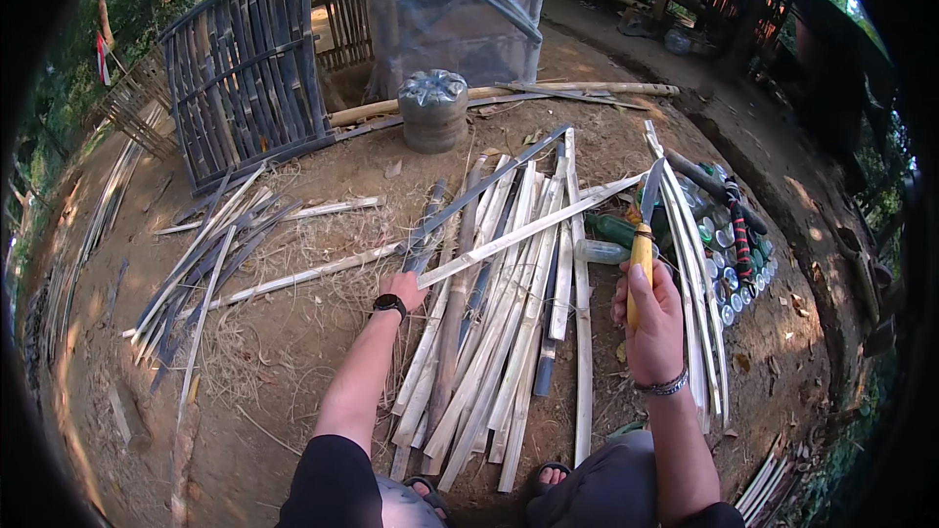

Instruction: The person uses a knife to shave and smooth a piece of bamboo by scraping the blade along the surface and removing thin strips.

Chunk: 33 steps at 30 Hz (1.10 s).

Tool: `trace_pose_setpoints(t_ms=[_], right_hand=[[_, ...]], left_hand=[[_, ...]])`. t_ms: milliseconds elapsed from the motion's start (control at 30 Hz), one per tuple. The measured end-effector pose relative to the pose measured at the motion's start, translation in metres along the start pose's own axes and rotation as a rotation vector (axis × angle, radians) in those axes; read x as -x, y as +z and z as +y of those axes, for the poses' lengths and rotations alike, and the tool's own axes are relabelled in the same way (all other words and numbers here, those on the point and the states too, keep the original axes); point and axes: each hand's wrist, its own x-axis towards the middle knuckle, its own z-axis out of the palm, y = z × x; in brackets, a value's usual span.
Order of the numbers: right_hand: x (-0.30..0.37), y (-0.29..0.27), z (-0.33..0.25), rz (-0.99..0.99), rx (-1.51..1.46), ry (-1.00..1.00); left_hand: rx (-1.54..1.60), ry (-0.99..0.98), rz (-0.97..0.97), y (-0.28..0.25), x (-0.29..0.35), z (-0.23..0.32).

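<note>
My left hand (pixel 403 288), with a black watch on the wrist, grips the near end of a long pale bamboo strip (pixel 528 230) that slants up to the right over the pile. My right hand (pixel 650 318) is closed on the yellow handle of a knife (pixel 643 235), blade pointing up and away, its tip near the strip's far end. Below both hands lies a pile of split bamboo slats (pixel 499 332) on bare earth, running from my sandalled feet outward.
A second heap of darker bamboo strips (pixel 205 244) lies to the left. A woven bamboo panel (pixel 245 68) leans at the back left. A stump with a plastic-covered top (pixel 433 110) stands ahead, near plastic sheeting (pixel 460 0). Bottles (pixel 729 254) are set in the ground at right.
</note>
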Motion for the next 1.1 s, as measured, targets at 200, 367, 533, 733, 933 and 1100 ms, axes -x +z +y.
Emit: trace_pose_setpoints(t_ms=[200, 367, 533, 733, 933, 1100], right_hand=[[0.003, 0.001, 0.003, -0.054, -0.038, 0.014], [0.006, 0.005, -0.002, -0.056, -0.082, -0.01], [0.013, -0.002, -0.014, -0.051, -0.068, 0.014], [0.013, 0.002, -0.014, -0.077, -0.108, -0.004], [0.017, -0.001, -0.018, -0.083, -0.14, -0.016], [0.019, -0.004, -0.023, -0.08, -0.112, 0.008]], left_hand=[[-0.007, 0.152, 0.001, -0.115, 0.016, 0.047], [-0.205, 0.197, 0.296, -0.218, 0.043, 0.068], [-0.225, 0.183, 0.482, -0.306, 0.105, 0.084], [-0.188, 0.157, 0.535, -0.335, 0.149, 0.093], [-0.195, 0.217, 0.562, -0.333, 0.151, 0.1], [-0.213, 0.1, 0.469, -0.336, 0.151, 0.106]])
